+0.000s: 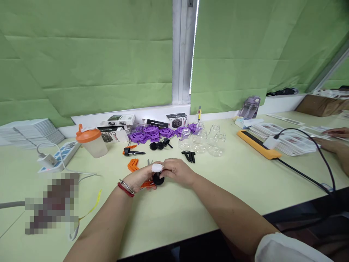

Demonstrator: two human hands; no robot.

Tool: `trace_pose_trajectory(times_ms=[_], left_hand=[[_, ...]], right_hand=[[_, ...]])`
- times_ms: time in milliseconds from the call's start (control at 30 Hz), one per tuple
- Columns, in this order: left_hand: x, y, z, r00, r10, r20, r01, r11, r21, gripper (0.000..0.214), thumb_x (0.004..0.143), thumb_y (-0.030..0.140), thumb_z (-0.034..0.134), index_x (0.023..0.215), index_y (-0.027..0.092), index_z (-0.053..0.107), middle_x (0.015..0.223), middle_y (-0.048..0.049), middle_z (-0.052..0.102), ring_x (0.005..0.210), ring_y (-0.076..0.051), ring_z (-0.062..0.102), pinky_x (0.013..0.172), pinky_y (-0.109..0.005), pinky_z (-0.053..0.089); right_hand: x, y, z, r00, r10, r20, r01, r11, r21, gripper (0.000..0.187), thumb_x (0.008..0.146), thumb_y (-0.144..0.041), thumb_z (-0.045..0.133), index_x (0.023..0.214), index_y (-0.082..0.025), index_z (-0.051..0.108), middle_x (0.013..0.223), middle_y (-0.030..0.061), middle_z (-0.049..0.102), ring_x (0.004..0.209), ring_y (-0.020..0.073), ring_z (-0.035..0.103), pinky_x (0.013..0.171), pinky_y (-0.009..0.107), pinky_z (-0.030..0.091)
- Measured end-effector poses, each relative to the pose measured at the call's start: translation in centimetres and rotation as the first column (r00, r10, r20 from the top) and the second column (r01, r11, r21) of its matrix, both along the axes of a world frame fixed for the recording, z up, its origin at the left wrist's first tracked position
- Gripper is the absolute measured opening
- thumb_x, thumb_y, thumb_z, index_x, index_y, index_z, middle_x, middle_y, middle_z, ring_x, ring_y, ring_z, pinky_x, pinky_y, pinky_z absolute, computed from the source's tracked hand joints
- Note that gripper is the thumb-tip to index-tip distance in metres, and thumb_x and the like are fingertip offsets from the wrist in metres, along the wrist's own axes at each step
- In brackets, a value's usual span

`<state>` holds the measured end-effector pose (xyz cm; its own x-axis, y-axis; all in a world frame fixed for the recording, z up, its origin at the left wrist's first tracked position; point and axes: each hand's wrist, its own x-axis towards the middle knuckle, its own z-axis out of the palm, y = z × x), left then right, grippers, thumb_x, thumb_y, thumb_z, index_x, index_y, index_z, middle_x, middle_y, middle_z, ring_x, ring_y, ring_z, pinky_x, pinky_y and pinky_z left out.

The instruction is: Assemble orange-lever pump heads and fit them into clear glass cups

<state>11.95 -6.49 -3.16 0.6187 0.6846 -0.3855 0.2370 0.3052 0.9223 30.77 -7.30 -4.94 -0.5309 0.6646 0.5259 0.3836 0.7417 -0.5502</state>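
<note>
My left hand [141,175], with white wrapping on its thumb, is closed around a black round part [158,179] and an orange piece [147,184]. From the other side my right hand [179,171] pinches at the top of the black part; what lies between its fingertips is hidden. Just beyond are a stack of orange angled pieces [133,165], thin metal pins [149,162], and a black part with a long stem [134,153]. Black knobs [156,146] and several black pegs [188,156] lie farther back.
Purple wheel-shaped parts [147,134], cup holder boxes [117,134] and clear bottles [201,143] line the back. An orange-lidded cup [94,143] and white power strip [64,156] stand left. Right are an orange power strip [256,145], its cable and another person's hand [336,133].
</note>
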Motion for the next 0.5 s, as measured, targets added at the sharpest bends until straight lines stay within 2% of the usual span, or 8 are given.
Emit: trace_pose_trajectory(times_ms=[133,300,433,500], left_hand=[[0.08,-0.17,0.27,1.0,0.016,-0.026,-0.016,1.0,-0.01,0.034,0.074,0.052,0.053,0.095,0.025,0.048,0.077,0.0017,0.051,0.057,-0.013,0.054,0.048,-0.022,0.033],[0.15,-0.27,0.58,0.999,0.0,-0.034,0.0,1.0,-0.01,0.041,0.075,0.054,0.051,0.105,0.026,0.049,0.078,0.0012,0.053,0.056,-0.013,0.054,0.047,-0.023,0.032],[0.12,-0.18,0.58,0.999,0.007,-0.054,-0.008,1.0,-0.012,0.048,0.074,0.057,0.05,0.109,0.025,0.048,0.079,0.0001,0.055,0.055,-0.013,0.054,0.047,-0.023,0.031],[0.12,-0.15,0.63,0.998,0.005,-0.058,-0.006,1.0,-0.01,0.049,0.073,0.057,0.05,0.11,0.025,0.048,0.079,-0.0001,0.055,0.054,-0.013,0.053,0.047,-0.023,0.031]], right_hand=[[0.01,0.03,-0.08,1.0,-0.002,0.01,0.002,1.0,0.02,0.008,0.079,-0.025,0.068,0.076,-0.018,0.066,0.073,0.0004,0.061,0.07,0.0127,0.057,0.067,0.022,0.042],[0.04,0.0,-0.2,0.999,-0.038,0.01,0.038,0.999,0.016,0.015,0.075,-0.03,0.072,0.074,-0.017,0.064,0.072,0.0002,0.06,0.067,0.0123,0.056,0.063,0.022,0.04],[0.24,-0.17,-0.17,0.999,-0.046,-0.003,0.045,0.999,-0.021,0.017,0.073,-0.032,0.074,0.074,-0.017,0.065,0.071,0.0002,0.06,0.066,0.0122,0.055,0.062,0.022,0.039],[0.41,-0.38,-0.12,0.998,-0.049,-0.028,0.047,0.997,-0.062,0.019,0.072,-0.033,0.075,0.081,-0.018,0.067,0.072,-0.0004,0.059,0.065,0.0116,0.053,0.061,0.022,0.039]])
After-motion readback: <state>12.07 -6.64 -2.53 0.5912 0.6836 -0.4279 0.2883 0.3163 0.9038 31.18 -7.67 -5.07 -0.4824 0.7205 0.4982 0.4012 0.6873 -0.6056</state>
